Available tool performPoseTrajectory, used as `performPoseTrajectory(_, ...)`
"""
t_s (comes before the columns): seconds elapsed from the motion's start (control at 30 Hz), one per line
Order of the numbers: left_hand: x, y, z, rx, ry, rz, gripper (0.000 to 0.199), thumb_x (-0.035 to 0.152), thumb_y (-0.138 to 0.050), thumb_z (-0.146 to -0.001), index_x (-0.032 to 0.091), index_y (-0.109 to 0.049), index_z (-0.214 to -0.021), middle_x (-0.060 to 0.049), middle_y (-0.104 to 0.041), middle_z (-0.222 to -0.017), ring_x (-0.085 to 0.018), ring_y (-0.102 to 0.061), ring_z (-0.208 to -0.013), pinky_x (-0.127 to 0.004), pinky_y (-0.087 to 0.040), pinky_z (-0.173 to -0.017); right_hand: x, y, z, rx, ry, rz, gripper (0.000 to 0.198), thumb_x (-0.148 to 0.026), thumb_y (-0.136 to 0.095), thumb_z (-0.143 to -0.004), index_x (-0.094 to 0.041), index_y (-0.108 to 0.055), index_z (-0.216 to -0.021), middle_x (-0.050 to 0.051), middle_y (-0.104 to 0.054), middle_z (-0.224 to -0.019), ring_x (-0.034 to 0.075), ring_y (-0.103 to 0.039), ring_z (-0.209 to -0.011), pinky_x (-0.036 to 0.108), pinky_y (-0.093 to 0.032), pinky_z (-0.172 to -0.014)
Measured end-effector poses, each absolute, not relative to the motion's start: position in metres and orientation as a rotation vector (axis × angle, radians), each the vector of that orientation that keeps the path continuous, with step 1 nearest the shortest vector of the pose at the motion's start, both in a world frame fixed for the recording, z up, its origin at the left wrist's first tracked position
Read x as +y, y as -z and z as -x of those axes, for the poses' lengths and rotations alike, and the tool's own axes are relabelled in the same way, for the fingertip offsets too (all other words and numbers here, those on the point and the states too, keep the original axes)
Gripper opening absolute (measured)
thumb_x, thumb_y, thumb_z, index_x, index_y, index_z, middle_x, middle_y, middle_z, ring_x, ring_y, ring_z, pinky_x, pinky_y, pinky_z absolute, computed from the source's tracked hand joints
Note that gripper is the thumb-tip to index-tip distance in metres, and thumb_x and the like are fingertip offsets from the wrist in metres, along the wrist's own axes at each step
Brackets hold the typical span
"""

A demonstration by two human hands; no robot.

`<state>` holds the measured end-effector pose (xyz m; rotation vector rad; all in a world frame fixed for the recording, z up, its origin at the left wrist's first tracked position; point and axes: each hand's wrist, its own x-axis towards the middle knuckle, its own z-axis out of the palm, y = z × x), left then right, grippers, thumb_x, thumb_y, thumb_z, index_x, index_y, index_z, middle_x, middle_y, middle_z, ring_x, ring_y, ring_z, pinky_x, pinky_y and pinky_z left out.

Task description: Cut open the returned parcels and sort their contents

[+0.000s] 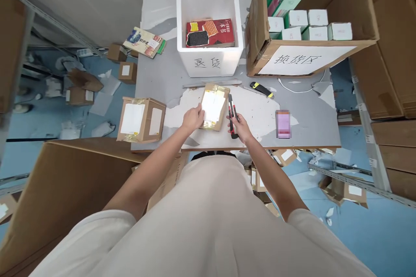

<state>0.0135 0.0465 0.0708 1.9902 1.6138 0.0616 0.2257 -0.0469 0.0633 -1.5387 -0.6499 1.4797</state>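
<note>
A small taped cardboard parcel [213, 106] with a white label lies near the front of the table. My left hand [193, 117] grips its left edge, fingers closed on the cardboard. In my right hand [239, 127] is a red and black utility knife [231, 112], pointing away from me, just right of the parcel. The fingers wrap round its handle; whether the blade is out I cannot tell. Behind them a yellow and black utility knife [261, 89] lies on the table.
A white foam box [208, 62] holding a red book [224, 32] stands at the back. Right of it is a large carton [256, 34] with green-white boxes [290, 19]. A taped carton [142, 120] sits left, a blurred phone-like object [284, 124] right. Books [143, 42] overhang the left edge.
</note>
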Motion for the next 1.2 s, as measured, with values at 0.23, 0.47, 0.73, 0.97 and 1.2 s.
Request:
performPoseTrajectory(0.23, -0.007, -0.056, 0.007, 1.505, -0.288, -1.766, 0.06, 0.034, -0.051, -0.084, 0.019, -0.047, -0.142, -0.005, -0.072, -0.105, -0.018, -0.068, -0.073, -0.034, -0.054, -0.083, -0.03, -0.071, -0.221, -0.699, -1.49, 1.549, 0.04, -0.053, -0.047, -0.092, -0.025, -0.05, -0.119, 0.004, -0.068, -0.101, 0.009, -0.048, -0.061, 0.024, -0.046, -0.05)
performPoseTrajectory(0.47, 0.049, -0.066, 0.004, 1.486, -0.373, -2.126, 0.057, 0.039, -0.054, -0.081, 0.014, -0.055, -0.133, -0.015, -0.058, -0.13, -0.029, -0.055, -0.119, -0.043, -0.045, -0.102, -0.085, -0.062, -0.224, -0.532, -1.361, 1.605, 0.047, -0.061, -0.058, -0.08, -0.023, -0.055, -0.108, 0.006, -0.066, -0.108, 0.011, -0.058, -0.069, 0.026, -0.052, -0.058)
performPoseTrajectory(0.73, 0.155, -0.064, -0.027, 1.321, -0.027, -2.179, 0.056, 0.041, -0.061, -0.073, 0.017, -0.063, -0.124, -0.009, -0.067, -0.119, -0.031, -0.058, -0.113, -0.041, -0.046, -0.097, -0.141, -0.044, -0.18, -0.119, -1.582, 1.386, 0.05, -0.065, -0.061, -0.076, -0.032, -0.043, -0.109, 0.007, -0.063, -0.124, 0.023, -0.067, -0.104, 0.04, -0.058, -0.072)
performPoseTrajectory(0.97, 0.094, -0.067, 0.009, 1.756, -0.163, -1.904, 0.047, 0.052, -0.058, -0.076, 0.017, -0.066, -0.106, -0.011, -0.071, -0.106, -0.028, -0.064, -0.098, -0.039, -0.048, -0.085, -0.081, -0.038, -0.21, -0.31, -1.342, 1.384, 0.045, -0.06, -0.057, -0.081, -0.031, -0.04, -0.112, 0.006, -0.062, -0.127, 0.019, -0.061, -0.117, 0.037, -0.057, -0.084)
performPoseTrajectory(1.2, 0.029, -0.068, 0.025, 1.819, -0.267, -1.792, 0.099, 0.059, -0.065, -0.069, 0.008, -0.026, -0.144, -0.021, -0.054, -0.134, -0.032, -0.052, -0.124, -0.043, -0.044, -0.098, -0.015, -0.026, -0.259, -0.584, -1.302, 1.435, 0.045, -0.059, -0.062, -0.076, -0.027, -0.044, -0.103, 0.005, -0.067, -0.111, 0.017, -0.069, -0.094, 0.035, -0.057, -0.081)
